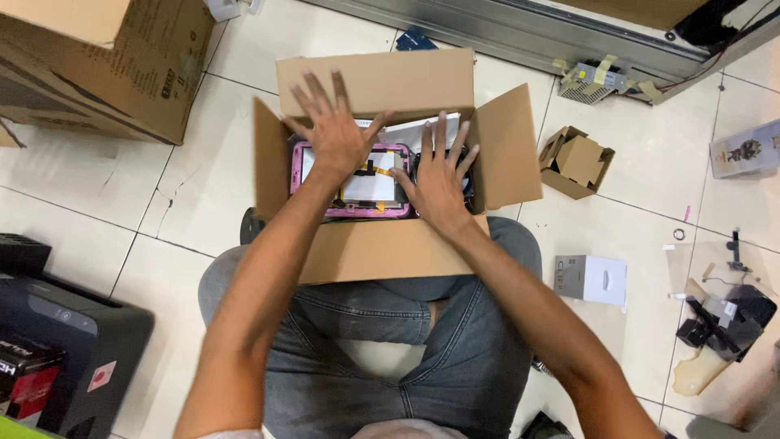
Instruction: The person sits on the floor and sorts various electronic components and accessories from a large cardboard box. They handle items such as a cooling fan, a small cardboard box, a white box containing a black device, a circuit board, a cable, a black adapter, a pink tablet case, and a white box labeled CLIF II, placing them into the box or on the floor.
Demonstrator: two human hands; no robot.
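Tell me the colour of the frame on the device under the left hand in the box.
Pink frame, beneath the left hand; seen clearly in the head view.

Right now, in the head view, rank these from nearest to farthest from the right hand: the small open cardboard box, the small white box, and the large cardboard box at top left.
From the right hand:
1. Small open cardboard box, on the floor to its right.
2. Small white box, lower right beside the knee; only slightly farther.
3. Large cardboard box, top left, clearly farthest.

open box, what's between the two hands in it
In the head view, a pink-framed panel with a white back and yellow ribbon strip lies between the left hand and right hand, inside the box.
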